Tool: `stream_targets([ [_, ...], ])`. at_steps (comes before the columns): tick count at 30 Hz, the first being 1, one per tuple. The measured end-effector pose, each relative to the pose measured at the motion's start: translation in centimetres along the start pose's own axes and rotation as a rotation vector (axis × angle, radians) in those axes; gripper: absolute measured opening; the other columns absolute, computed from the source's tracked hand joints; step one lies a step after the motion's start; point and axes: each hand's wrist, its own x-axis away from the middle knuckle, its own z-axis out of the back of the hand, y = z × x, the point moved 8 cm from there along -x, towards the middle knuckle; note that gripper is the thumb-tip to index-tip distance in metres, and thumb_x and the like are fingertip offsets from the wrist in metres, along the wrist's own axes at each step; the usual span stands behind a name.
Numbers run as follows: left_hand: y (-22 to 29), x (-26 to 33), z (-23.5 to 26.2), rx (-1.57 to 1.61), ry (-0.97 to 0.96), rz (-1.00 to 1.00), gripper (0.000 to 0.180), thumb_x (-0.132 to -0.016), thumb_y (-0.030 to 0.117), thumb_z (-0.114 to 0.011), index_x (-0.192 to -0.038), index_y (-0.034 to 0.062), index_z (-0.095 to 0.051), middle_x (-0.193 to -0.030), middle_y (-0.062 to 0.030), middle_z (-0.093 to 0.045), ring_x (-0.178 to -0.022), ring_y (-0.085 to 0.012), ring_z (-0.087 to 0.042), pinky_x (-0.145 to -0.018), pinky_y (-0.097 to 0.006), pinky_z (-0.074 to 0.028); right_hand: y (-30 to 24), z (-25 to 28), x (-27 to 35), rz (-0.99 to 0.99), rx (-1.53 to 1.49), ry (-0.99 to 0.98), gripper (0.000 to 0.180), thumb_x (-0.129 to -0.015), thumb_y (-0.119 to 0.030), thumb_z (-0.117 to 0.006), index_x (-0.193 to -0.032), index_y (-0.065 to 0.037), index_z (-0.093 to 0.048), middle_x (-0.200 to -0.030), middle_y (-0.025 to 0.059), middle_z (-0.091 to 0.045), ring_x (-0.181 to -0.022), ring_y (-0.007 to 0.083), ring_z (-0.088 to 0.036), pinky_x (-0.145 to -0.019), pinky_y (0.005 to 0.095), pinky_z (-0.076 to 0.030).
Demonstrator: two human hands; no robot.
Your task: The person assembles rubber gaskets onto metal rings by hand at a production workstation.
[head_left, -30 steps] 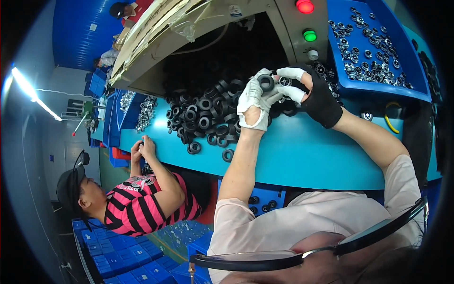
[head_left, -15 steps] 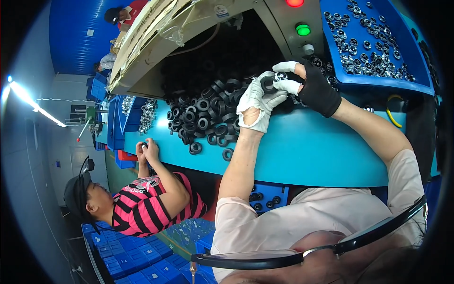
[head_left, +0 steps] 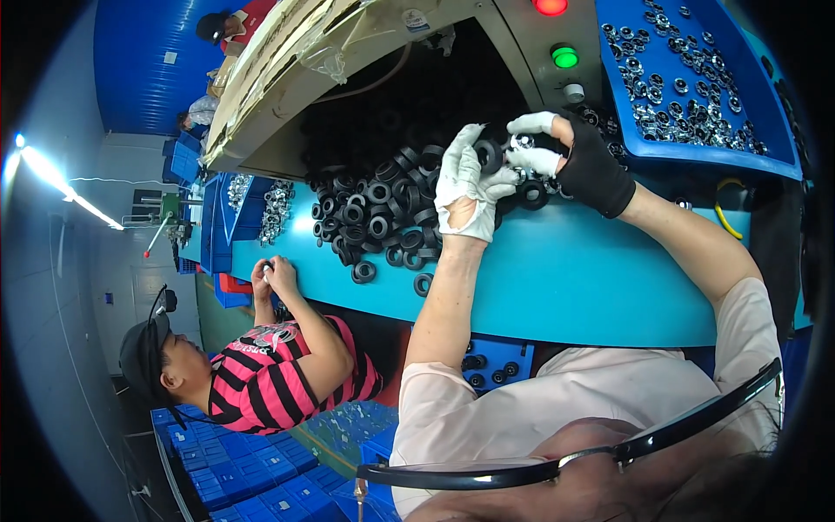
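My left hand point(head_left: 468, 184), in a white glove, holds a black rubber ring point(head_left: 490, 157) on edge between its thumb and its raised fingers; part of the ring's rim is hidden by the glove. Close beside it my right hand point(head_left: 578, 161), in a black fingerless glove with white-covered fingertips, pinches a small shiny chrome wheel hub point(head_left: 522, 144) between thumb and finger. A small gap shows between the hub and the ring. Behind and left of my left hand lies a heap of black rubber rings point(head_left: 374, 204) on the turquoise tabletop point(head_left: 574, 287).
A machine housing point(head_left: 509, 52) with red and green lights stands behind the heap. At far right a blue tray point(head_left: 696, 150) holds many chrome hubs. A yellow curved band point(head_left: 726, 209) lies on the table. At left, a person in a striped shirt point(head_left: 278, 370) works at the same table.
The fingers of my left hand have straightened and lifted. The ring and hub have come slightly apart, with my right hand shifted a little right.
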Motion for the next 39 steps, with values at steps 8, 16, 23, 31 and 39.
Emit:
stream_targets([
  [8,-2.1,0.5,-1.8,-0.131,-0.183,0.064,0.049,-0.096,0.044,-0.04,-0.113,-0.001,-0.051,-0.101,-0.0132,-0.061,-0.079,-0.0207,-0.064,-0.065,-0.028,-0.054,-1.1,-0.7,0.4,0.107,0.043,-0.023,0.027,-0.082,-0.008,-0.065,-0.107,-0.002,-0.058,-0.1,0.0112,-0.061,-0.092,0.0228,-0.06,-0.081,0.0308,-0.048],
  [16,-2.0,-0.1,-0.9,0.249,-0.179,0.194,0.054,-0.097,0.045,-0.034,-0.119,-0.0017,-0.049,-0.099,-0.0166,-0.06,-0.076,-0.0242,-0.064,-0.065,-0.033,-0.056,0.8,0.3,0.4,-0.046,-0.04,0.064,0.031,-0.082,-0.011,-0.066,-0.11,0.0,-0.059,-0.103,0.01,-0.063,-0.097,0.018,-0.06,-0.085,0.0294,-0.046],
  [23,-1.7,-0.3,-0.6,0.244,-0.186,0.173,0.054,-0.097,0.044,-0.035,-0.122,-0.002,-0.048,-0.102,-0.0168,-0.06,-0.079,-0.0258,-0.063,-0.068,-0.035,-0.056,0.6,-0.1,0.2,-0.042,-0.026,0.048,0.032,-0.081,-0.012,-0.066,-0.11,-0.002,-0.059,-0.103,0.0114,-0.063,-0.097,0.0205,-0.06,-0.086,0.0308,-0.046],
  [31,-1.8,0.0,-1.4,0.256,-0.23,0.172,0.055,-0.096,0.044,-0.038,-0.125,-0.0015,-0.046,-0.101,-0.0142,-0.059,-0.079,-0.0239,-0.062,-0.067,-0.035,-0.055,-0.1,-0.4,0.2,0.046,0.004,0.013,0.032,-0.08,-0.01,-0.066,-0.111,-0.002,-0.059,-0.106,0.0112,-0.063,-0.098,0.0215,-0.06,-0.086,0.0314,-0.046],
  [39,-1.9,-0.2,-1.1,0.305,-0.195,0.156,0.048,-0.096,0.041,-0.04,-0.121,0.0006,-0.05,-0.102,-0.0134,-0.059,-0.077,-0.023,-0.063,-0.062,-0.031,-0.056,-0.9,0.6,0.8,0.154,0.091,0.138,0.027,-0.078,-0.009,-0.067,-0.103,-0.001,-0.062,-0.097,0.0137,-0.065,-0.088,0.0258,-0.064,-0.078,0.0322,-0.05],
])
